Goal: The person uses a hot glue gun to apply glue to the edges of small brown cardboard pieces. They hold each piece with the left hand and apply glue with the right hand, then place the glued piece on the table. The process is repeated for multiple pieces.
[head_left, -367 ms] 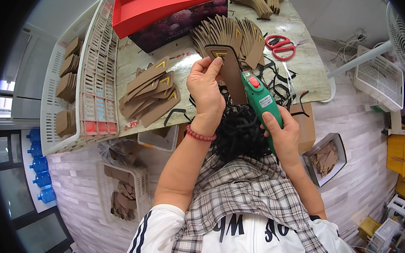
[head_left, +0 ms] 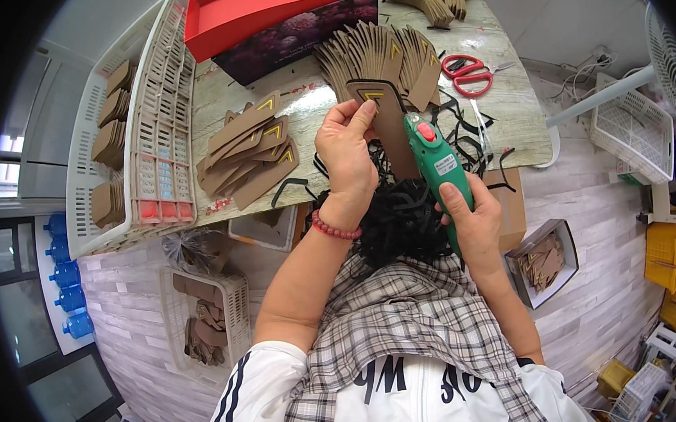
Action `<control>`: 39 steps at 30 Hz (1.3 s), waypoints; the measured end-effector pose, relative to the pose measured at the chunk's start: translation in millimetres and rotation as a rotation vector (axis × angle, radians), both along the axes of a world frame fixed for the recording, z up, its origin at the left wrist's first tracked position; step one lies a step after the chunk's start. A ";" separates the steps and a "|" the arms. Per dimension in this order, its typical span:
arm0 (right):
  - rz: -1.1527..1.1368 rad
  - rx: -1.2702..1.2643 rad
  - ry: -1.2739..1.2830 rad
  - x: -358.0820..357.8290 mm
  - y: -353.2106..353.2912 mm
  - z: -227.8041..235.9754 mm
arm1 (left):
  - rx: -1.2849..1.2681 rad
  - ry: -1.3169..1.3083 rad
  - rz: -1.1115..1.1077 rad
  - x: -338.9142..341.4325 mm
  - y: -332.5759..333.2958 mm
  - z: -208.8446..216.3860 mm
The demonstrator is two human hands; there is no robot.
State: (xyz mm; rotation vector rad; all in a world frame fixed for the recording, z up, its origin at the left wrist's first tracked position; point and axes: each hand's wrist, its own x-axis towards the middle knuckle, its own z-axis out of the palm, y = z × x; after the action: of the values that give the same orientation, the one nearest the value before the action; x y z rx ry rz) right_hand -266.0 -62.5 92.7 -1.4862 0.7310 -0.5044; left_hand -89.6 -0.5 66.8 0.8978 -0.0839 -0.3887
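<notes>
Between thumb and fingers, my left hand (head_left: 349,145) pinches a long brown fabric strap piece (head_left: 391,128) with a yellow angled mark and a black edge. My right hand (head_left: 470,220) is wrapped around a green electric hand cutter (head_left: 439,163) with a red button. The cutter's head meets the right edge of the strap piece. Below both hands lies a heap of black trimmed strips (head_left: 400,223). Left of my left hand, a loose pile of similar brown pieces (head_left: 252,150) rests on the table. Fanned stacks of brown pieces (head_left: 364,60) lie beyond the held piece.
Red-handled scissors (head_left: 469,75) lie at the right of the table (head_left: 513,59). A red-lined box (head_left: 281,19) stands at the back, and a white plastic basket (head_left: 168,113) at the left. Below the table are a white crate (head_left: 244,314) and a box of brown pieces (head_left: 542,264).
The strap piece and my left hand have shifted slightly right and nearer to me. The cutter stays at the piece's right edge, with both grips unchanged.
</notes>
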 end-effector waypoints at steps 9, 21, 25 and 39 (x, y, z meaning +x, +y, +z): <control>-0.014 0.005 -0.029 1.7 -2.8 3.0 | 0.060 -0.014 -0.041 -9.4 2.6 -3.7; 0.022 -0.011 0.008 -4.2 -4.2 0.8 | 0.102 -0.163 0.016 3.5 9.8 -2.0; 0.026 -0.014 0.004 -5.1 -3.9 -1.3 | 0.125 -0.200 0.030 7.2 10.0 -1.1; 0.046 0.007 0.005 -7.3 -5.2 0.1 | 0.226 -0.340 -0.099 16.4 18.1 2.6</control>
State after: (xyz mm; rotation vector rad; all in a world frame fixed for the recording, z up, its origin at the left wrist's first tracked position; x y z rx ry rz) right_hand -273.3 -67.7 92.8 -1.4944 0.7001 -0.4629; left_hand -73.2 17.6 69.3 1.1803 -0.4043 -0.3389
